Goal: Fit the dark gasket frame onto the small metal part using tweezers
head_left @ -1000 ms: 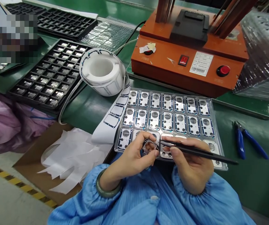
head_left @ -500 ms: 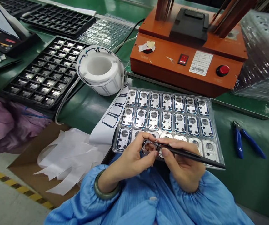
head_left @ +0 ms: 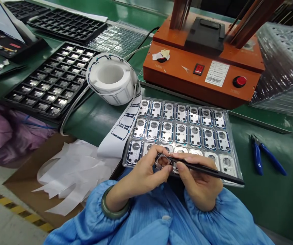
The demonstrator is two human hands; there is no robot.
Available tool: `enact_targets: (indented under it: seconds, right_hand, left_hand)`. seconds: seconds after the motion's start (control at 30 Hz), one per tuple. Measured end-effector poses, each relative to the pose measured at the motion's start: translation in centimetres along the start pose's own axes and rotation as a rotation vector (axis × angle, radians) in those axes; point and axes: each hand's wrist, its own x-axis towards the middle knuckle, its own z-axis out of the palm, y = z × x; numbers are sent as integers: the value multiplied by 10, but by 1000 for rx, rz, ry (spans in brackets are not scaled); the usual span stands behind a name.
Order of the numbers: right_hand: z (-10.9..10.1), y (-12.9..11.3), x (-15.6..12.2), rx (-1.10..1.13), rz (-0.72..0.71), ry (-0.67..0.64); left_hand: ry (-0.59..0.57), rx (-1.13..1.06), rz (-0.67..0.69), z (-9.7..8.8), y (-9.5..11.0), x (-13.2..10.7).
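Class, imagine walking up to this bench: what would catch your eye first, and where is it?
Probably the orange machine at the back, right of centre. Next, the white roll to its left, its printed strip running down along the clear tray. Nearest, the left hand holds a small dark-rimmed piece, and the right hand holds black tweezers.

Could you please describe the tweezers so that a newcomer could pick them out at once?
Start at the orange machine and come down to the clear tray in front of it. Over the tray's near side, the right hand holds the tweezers. Their long, slim, black shape sets them apart from the short silver plates in the tray.
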Motion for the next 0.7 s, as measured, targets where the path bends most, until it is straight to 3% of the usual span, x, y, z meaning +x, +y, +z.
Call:
enact_targets:
  seconds: [0.37, 0.7]
  right_hand:
    - [0, -4, 2, 84, 120, 3]
    - [-2, -3, 2, 122, 114, -23]
  left_hand:
    - [-7, 16, -5, 0, 3, 1]
    - [-8, 15, 15, 0, 1, 0]
